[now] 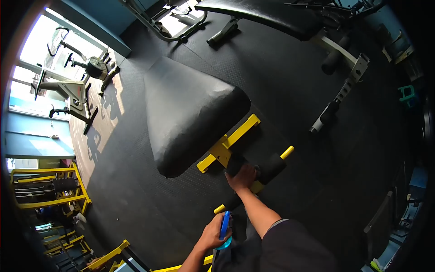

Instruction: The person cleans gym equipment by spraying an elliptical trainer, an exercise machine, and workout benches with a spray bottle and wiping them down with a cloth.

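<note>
My left hand (214, 232) is closed round a spray bottle with a blue trigger (224, 225) and a teal body (225, 244). Ahead of it my right hand (242, 177) presses on the bench's yellow post, beside a black foam roller (271, 168). Something dark (235, 163) lies at its fingers; whether this is a cloth or part of the bench I cannot tell. Beyond the hands the black padded bench (195, 109) slants away on its yellow frame (220, 153). Yellow bar ends (287, 152) stick out past the rollers.
Another black bench (267, 16) with a grey leg (349, 81) stands at the upper right. Exercise bikes (74, 93) are by the windows at left. Yellow weight machines (50, 188) line the lower left. Black rubber flooring (131, 204) surrounds the bench.
</note>
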The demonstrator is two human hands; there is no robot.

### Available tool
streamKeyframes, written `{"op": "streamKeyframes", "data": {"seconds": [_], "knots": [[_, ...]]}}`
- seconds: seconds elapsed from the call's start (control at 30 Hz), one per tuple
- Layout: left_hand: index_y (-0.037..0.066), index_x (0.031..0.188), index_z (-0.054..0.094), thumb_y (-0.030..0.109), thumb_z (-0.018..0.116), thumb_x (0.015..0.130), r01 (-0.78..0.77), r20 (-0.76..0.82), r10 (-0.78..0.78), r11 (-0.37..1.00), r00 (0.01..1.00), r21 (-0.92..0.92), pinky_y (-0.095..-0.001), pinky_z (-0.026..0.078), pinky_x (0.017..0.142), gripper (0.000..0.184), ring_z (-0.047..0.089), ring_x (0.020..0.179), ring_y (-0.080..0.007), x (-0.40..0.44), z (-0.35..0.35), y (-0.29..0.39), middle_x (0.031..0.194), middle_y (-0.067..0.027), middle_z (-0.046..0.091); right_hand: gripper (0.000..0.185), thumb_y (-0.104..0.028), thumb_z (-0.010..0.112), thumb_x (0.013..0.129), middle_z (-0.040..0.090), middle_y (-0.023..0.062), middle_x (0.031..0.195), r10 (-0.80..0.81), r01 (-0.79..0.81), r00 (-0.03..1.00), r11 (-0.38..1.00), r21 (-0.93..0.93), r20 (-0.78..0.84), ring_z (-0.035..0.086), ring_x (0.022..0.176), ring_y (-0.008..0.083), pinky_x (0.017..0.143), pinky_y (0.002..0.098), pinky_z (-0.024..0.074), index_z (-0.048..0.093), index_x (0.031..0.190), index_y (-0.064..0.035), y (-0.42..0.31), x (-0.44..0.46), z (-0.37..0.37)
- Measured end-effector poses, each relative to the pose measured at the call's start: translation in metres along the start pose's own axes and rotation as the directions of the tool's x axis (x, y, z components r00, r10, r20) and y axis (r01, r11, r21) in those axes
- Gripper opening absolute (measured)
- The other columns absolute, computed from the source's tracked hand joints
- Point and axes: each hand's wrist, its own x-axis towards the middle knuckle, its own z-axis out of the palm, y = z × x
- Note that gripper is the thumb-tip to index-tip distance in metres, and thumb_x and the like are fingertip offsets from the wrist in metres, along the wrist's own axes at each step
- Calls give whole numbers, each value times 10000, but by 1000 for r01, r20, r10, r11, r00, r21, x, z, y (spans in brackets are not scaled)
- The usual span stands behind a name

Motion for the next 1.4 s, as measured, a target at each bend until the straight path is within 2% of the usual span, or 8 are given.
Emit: {"op": "streamKeyframes", "data": {"seconds": [0.17, 0.37, 0.53, 0.6, 0.87, 1.1, 1.27, 1.4], "knots": [[111, 1224, 506, 127, 690, 730, 206, -54, -213, 973, 976, -104, -357, 510, 751, 527, 644, 752, -236, -18, 2, -35, 819, -89, 621, 770, -452, 776, 646, 566, 156, 1128, -185, 183, 983, 968, 170, -5, 584, 1048, 348, 914, 485, 448, 463, 1231, -62, -74, 59, -19], [95, 1237, 498, 158, 690, 734, 302, 19, -302, 952, 953, -43, -409, 499, 844, 542, 637, 943, -345, -14, 9, -28, 1051, -158, 612, 725, -508, 745, 685, 635, 153, 1201, -666, 386, 716, 627, 676, 209, 602, 1119, 314, 922, 438, 479, 564, 1253, -97, -74, 138, -16], [98, 1240, 493, 153, 692, 733, 274, 77, -266, 954, 961, -123, -397, 502, 829, 547, 649, 904, -338, 1, 2, 7, 1032, -153, 611, 440, -372, 604, 878, 617, 170, 1166, -353, 307, 936, 824, 477, 7, 586, 1075, 380, 954, 465, 453, 576, 1219, -97, 23, 32, -24], [96, 1243, 488, 144, 695, 728, 159, 23, -158, 986, 987, -59, -390, 506, 813, 557, 659, 861, -315, 3, 4, 9, 1001, -155, 617, 373, -334, 579, 888, 625, 165, 1142, -557, 625, 775, 746, 230, -298, 608, 1025, 370, 936, 471, 455, 603, 1171, -93, 79, 7, -5], [94, 1229, 489, 123, 701, 721, 190, 23, -191, 981, 981, 23, -362, 511, 767, 552, 655, 776, -256, 12, 3, 24, 857, -116, 618, 374, -282, 573, 842, 586, 247, 1161, -339, 274, 931, 894, 353, 135, 539, 1142, 358, 973, 480, 405, 631, 1038, 31, -105, 72, -57], [79, 1231, 487, 119, 703, 722, 164, 133, -179, 979, 975, 121, -377, 511, 751, 554, 653, 779, -280, 24, 4, 23, 869, -131, 613, 690, -164, 564, 797, 351, 69, 1515, -489, 499, 849, 867, -4, -200, 296, 1408, 262, 1144, 471, 232, 373, 1460, -160, 71, -51, 50], [101, 1243, 489, 131, 718, 716, 59, 125, -84, 980, 989, 191, -396, 498, 820, 576, 633, 871, -286, 33, 1, 30, 1065, -132, 603, 744, -150, 604, 780, 362, 108, 1506, -114, 87, 990, 954, 288, 78, 361, 1369, 300, 1105, 426, 319, 338, 1473, -116, 129, -119, 45], [90, 1260, 484, 106, 708, 700, 140, 169, -174, 971, 970, 194, -391, 495, 826, 603, 631, 889, -296, 39, 3, 29, 1070, -146, 601, 646, -134, 534, 813, 434, 203, 1433, 281, -224, 958, 613, 758, 56, 450, 1291, 360, 1047, 383, 393, 385, 1435, -47, 124, -129, 124]]}}
